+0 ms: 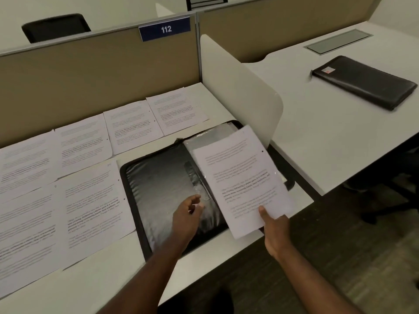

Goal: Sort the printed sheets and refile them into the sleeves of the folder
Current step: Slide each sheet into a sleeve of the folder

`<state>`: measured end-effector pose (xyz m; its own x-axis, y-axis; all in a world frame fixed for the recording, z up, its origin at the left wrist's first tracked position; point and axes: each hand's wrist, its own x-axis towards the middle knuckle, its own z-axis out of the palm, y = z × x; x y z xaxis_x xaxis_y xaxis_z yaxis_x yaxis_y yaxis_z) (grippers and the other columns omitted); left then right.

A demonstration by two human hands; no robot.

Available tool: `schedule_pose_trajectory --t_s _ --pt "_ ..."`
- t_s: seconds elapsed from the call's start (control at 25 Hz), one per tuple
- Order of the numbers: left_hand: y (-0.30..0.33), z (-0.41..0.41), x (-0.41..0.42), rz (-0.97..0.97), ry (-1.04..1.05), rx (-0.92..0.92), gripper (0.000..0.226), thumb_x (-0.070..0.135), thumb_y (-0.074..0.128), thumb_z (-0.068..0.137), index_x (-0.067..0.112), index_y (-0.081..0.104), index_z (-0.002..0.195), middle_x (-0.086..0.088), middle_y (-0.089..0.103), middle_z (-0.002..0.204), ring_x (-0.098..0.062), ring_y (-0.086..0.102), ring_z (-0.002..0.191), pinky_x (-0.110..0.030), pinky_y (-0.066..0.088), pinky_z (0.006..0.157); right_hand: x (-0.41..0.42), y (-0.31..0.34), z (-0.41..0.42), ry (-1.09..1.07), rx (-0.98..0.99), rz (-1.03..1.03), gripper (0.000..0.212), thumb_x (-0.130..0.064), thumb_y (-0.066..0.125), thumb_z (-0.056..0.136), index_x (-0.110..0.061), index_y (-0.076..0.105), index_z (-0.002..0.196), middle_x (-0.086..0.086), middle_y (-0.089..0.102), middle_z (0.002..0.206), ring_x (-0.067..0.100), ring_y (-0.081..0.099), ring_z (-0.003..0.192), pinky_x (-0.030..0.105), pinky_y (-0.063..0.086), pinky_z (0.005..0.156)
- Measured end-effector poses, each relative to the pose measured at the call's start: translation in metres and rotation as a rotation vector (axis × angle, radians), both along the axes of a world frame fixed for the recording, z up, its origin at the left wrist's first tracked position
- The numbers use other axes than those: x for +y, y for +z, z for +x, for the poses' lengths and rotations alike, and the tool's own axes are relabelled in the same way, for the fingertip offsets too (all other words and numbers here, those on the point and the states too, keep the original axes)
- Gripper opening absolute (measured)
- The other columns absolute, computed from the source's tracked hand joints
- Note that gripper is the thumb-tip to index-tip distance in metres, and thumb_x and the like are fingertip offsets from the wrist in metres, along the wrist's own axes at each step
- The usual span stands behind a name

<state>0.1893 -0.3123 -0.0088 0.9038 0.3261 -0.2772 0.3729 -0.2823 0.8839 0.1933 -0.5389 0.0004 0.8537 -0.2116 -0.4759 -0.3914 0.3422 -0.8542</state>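
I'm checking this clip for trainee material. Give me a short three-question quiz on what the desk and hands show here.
1. True or false: the right hand holds a printed sheet over the open folder.
2. What is the left hand doing?
A. gripping a pen
B. reaching over the folder, holding nothing
C. lifting the closed folder
3. Fill in: the sign on the partition reads ___.

Key:
1. True, thumb on top at the sheet's near edge.
2. B.
3. 112.
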Motion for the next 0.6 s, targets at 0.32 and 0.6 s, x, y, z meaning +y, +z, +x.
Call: schedule_pose_trajectory --t_s 0.32,0.6 --pt "-0.02 0.052 -0.061 0.713 -0.65 0.011 0.072 0.058 0.051 0.092 0.025 0.029 0.152 -0.002 0.019 0.162 -0.025 0.013 0.149 -0.05 0.017 0.119 -0.082 -0.02 -0.039 -0.194 -0.013 -0.039 0.054 0.0 0.061 0.088 -0.021 0.047 0.136 0.007 0.061 0.127 0.024 0.058 0.119 0.051 0.046 0.101" --pt "-0.036 0.067 -0.084 0.88 -0.82 0.025 0.082 0.064 0.044 0.092 0.027 0.009 0.156 -0.004 -0.002 0.164 -0.032 -0.005 0.15 -0.057 0.004 0.117 -0.095 -0.025 -0.047 -0.224 -0.024 -0.058 0.052 -0.002 0.062 0.088 -0.021 0.049 0.134 0.007 0.062 0.125 0.025 0.059 0.117 0.049 0.048 0.098"
